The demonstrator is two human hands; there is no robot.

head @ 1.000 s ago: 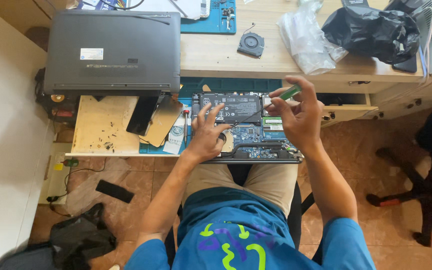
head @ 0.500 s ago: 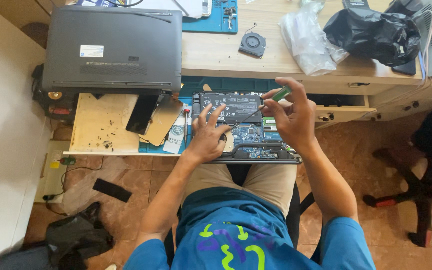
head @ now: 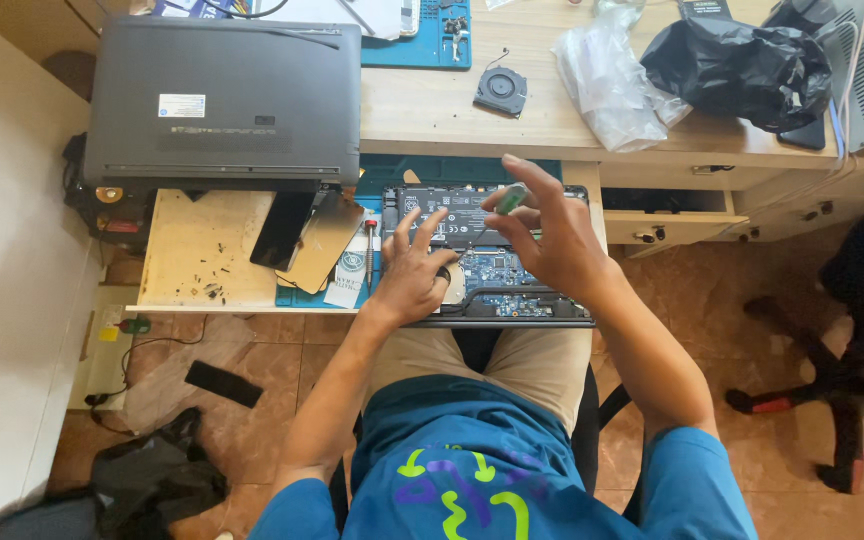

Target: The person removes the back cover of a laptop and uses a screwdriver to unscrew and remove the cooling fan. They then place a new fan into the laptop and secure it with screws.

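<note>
Opened laptop (head: 487, 255) sits centre frame on the pull-out worktop (head: 192, 255), bottom cover off: black battery along the top, blue board below. Keep your left hand (head: 414, 270) flat, fingers spread, bracing the chassis. Your right hand (head: 550, 235) pinches a small green part (head: 510, 197) above the battery; judging by that, hold it by the edges and lower it straight.

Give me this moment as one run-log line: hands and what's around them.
left hand: fingers spread on open laptop | right hand: pinching small green tool above it | nearby: closed laptop, fan
</note>
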